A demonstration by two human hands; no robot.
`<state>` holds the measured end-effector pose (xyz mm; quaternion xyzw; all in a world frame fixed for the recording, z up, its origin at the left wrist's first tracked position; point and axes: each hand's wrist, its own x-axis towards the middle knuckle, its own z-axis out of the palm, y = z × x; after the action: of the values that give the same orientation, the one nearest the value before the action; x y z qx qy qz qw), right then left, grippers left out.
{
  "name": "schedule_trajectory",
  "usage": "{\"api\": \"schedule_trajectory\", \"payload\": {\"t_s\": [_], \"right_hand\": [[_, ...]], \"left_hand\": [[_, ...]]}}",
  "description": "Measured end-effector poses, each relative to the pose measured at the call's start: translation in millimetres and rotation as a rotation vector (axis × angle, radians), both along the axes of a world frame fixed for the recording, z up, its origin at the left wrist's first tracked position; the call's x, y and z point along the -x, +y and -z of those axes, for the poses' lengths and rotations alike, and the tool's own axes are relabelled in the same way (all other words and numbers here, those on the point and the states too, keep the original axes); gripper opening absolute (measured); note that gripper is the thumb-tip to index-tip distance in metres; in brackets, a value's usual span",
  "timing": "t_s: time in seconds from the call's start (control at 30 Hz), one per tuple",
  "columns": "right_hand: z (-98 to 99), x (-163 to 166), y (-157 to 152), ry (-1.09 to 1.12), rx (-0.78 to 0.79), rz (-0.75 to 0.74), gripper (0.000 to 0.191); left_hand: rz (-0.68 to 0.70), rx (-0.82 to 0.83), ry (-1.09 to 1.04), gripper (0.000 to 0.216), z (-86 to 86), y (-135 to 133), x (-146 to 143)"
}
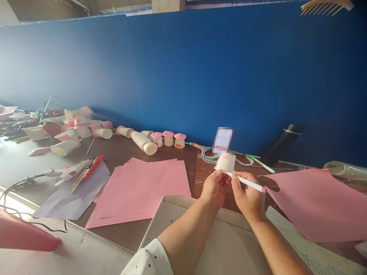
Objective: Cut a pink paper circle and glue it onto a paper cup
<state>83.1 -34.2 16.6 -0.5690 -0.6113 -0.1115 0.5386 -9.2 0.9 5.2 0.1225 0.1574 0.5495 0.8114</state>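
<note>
My left hand [214, 190] is closed around the lower edge of an upside-down paper cup [226, 163], which has a small orange window drawn on its side. A white marker [249, 182] with a pink end lies gripped in my right hand [250, 195], its tip close to the cup's rim. Part of the tip is hidden by my fingers. Behind the cup on the table stand three finished-looking paper cup houses [168, 139] with pink tops and orange drawings.
Pink paper sheets [149, 187] lie left of my hands, another pink sheet [321, 202] right. A stack of paper cups [143, 142], a coiled cable [209, 154] and a black bottle [283, 141] line the blue partition. A glue gun [67, 171] and box cutter [87, 172] rest on purple paper; a white tray [229, 244] is below my arms.
</note>
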Motion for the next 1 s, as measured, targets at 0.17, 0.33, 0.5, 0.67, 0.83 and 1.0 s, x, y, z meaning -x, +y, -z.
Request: {"api": "schedule_trajectory", "payload": {"t_s": [0.17, 0.33, 0.5, 0.67, 0.83, 1.0], "right_hand": [[1.2, 0.2, 0.3, 0.010, -0.003, 0.003, 0.016], [1.2, 0.3, 1.6, 0.007, -0.005, 0.003, 0.015], [0.0, -0.5, 0.9, -0.005, 0.002, -0.004, 0.014], [0.2, 0.0, 0.9, -0.004, -0.010, -0.011, 0.014], [0.7, -0.1, 0.6, 0.019, 0.010, 0.005, 0.015], [0.6, -0.8, 0.8, -0.007, 0.004, -0.012, 0.014]], "left_hand": [[-0.001, -0.005, 0.006, 0.012, -0.9, -0.2, 0.5], [0.003, -0.007, 0.001, 0.012, -0.4, 0.1, 0.2], [-0.003, 0.020, -0.011, 0.010, -2.4, -0.7, 0.5], [-0.008, 0.034, -0.003, 0.010, -3.9, -1.0, 1.0], [-0.005, 0.037, -0.002, 0.011, -4.4, -0.7, 1.3], [-0.014, 0.049, 0.014, 0.011, -3.7, -0.5, 1.0]]}}
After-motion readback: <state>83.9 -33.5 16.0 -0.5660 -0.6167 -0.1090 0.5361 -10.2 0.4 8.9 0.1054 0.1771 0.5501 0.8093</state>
